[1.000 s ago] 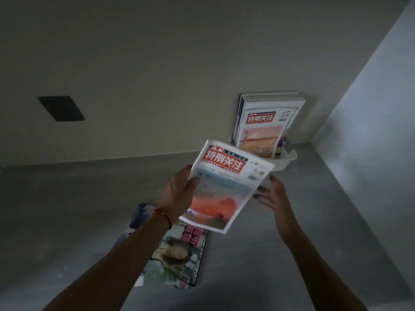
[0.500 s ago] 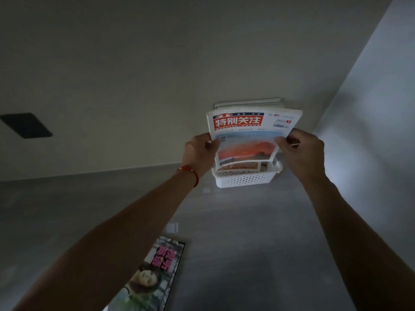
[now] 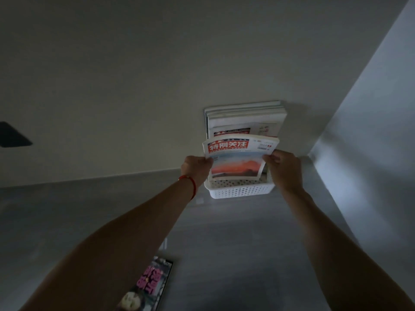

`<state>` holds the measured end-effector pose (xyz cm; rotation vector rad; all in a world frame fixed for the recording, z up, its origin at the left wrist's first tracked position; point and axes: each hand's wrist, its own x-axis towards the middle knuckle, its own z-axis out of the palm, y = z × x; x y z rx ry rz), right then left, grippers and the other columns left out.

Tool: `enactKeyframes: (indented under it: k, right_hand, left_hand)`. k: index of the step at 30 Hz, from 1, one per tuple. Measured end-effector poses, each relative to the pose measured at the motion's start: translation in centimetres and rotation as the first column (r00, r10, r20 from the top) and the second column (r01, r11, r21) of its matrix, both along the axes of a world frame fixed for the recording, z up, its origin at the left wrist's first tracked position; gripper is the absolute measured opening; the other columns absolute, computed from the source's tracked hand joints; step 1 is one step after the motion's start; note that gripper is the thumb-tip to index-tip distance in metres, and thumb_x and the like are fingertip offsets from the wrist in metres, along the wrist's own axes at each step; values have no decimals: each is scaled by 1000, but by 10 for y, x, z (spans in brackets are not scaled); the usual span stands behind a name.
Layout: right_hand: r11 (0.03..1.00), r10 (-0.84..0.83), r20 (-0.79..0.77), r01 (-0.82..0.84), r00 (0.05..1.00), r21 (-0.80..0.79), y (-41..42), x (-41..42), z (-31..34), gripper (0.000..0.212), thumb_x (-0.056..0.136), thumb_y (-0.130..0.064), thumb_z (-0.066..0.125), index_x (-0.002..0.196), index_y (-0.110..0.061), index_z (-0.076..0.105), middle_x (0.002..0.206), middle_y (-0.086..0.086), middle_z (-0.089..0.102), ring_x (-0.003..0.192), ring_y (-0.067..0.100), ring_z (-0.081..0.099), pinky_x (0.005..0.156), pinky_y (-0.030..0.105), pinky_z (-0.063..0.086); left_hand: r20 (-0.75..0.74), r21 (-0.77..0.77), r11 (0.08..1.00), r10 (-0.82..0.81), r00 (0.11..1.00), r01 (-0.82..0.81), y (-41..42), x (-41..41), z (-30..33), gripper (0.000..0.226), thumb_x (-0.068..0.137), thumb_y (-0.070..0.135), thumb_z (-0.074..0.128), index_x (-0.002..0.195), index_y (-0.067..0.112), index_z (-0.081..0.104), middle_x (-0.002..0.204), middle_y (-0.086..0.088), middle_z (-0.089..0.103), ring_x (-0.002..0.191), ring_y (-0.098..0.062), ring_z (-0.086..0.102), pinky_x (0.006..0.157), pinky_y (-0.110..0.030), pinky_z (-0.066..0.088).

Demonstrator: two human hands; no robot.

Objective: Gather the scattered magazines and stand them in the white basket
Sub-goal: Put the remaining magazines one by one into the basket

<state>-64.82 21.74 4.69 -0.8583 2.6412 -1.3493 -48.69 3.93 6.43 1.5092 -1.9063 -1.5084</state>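
Both hands are clamped on one magazine (image 3: 238,157) — the left hand (image 3: 195,167) pinches its left edge, the right hand (image 3: 283,166) its right edge, fingers curled round the paper. The magazine stands upright between them at 12 o'clock, its lower edge at the white basket (image 3: 240,191), in front of the standing magazines (image 3: 246,117). Another magazine (image 3: 147,286) lies flat on the floor at 7 o'clock, beside the left forearm.

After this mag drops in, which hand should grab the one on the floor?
Left, probably. The floor magazine lies low on the left, beside the left forearm. Both the left hand and right hand grip the held magazine over the white basket, and the right would have to cross over.
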Motion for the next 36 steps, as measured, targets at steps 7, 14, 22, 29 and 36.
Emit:
enactKeyframes:
  k: [7,14,22,29,36]
  right_hand:
    - [1000,-19,105,20,994,-13,-10,-5,-16,26,92,-20,66,117,-15,72,114,2,75,99,14,73,66,2,38]
    - [980,199,342,-195,918,-46,-9,0,-13,58,84,-34,77,132,-40,46,122,-18,67,113,8,63,85,36,59]
    - [982,146,62,-137,987,-126,8,71,-5,26,93,-12,61,117,-21,65,117,-6,65,98,10,68,68,5,48]
    - [870,472,124,-484,873,96,7,233,-47,18,97,-22,64,109,-13,73,101,0,74,88,12,70,80,33,56]
    - [598,534,209,-541,819,591,-19,363,-89,69,90,-59,52,149,-25,37,143,1,45,133,24,42,103,35,41]
  left_hand:
    - [-32,23,997,-68,997,69,0,-7,-16,15,83,21,63,86,16,77,81,-6,76,78,-24,71,73,-34,60]
    - [-141,29,990,-133,981,138,-1,-4,-9,36,79,-7,55,85,27,61,87,9,66,87,-19,65,74,-26,54]
    - [-58,-244,944,-243,968,222,1,126,-25,40,77,-8,55,103,18,69,111,-6,70,100,-19,66,85,-30,53]
    - [334,-247,908,-249,909,339,8,302,-77,40,77,4,54,112,17,68,126,-8,63,119,-29,58,100,-37,47]
    - [652,-102,761,-436,620,641,33,394,-114,69,83,54,55,146,52,27,165,14,-6,154,-17,-5,118,-64,7]
